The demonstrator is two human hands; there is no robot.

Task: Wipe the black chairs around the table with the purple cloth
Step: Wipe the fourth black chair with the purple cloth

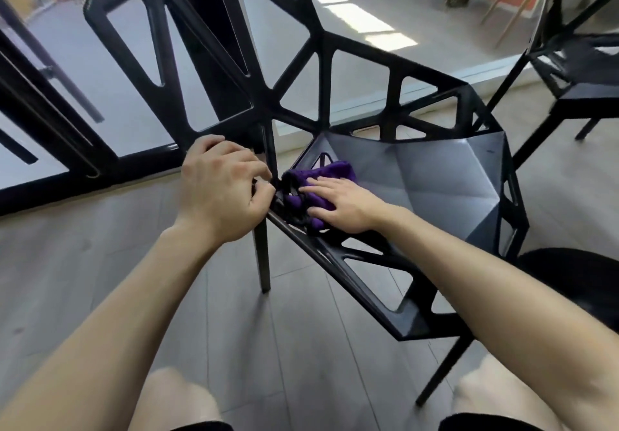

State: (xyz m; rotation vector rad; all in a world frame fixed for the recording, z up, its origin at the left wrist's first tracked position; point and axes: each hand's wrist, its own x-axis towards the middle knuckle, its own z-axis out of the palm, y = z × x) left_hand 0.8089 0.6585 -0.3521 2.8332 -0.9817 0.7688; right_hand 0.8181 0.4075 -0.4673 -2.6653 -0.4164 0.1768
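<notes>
1. The black chair (435,176) stands on the wood floor (100,263), directly in front of the person. Judged rigid and fairly heavy, being an open lattice of hard struts around a faceted seat. It is best steadied by a strut where back meets seat.
2. A second chair (576,72) stands well apart at upper right, with no hand on it.
3. The purple cloth (330,171) lies bunched on the seat's left corner and shows between the struts there. Judged soft and light, and liable to snag on strut edges. It is best worked under a flat palm.
4. Left hand (221,189): arm extended, fingers curled round the frame just beside that corner, holding the chair.
5. Right hand (341,206): palm down, fingers straight, pressing the cloth rather than clasping it.
</notes>
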